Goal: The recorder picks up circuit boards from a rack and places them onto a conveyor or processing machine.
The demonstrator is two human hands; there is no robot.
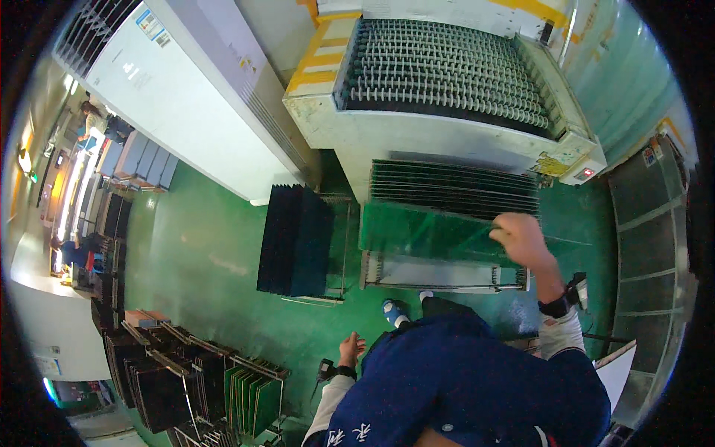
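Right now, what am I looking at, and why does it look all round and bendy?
It's one picture, taken by a camera on a person's head, looking down. Its very wide lens bends straight edges. There's no robot, just a person's two bare hands. The right hand is at a see-through green panel; I can't tell whether it grips it. The left hand hangs low with nothing seen in it. More thin panels stand in a row behind the green one. The rack stands on the green floor. Beyond is a machine with pale rollers.
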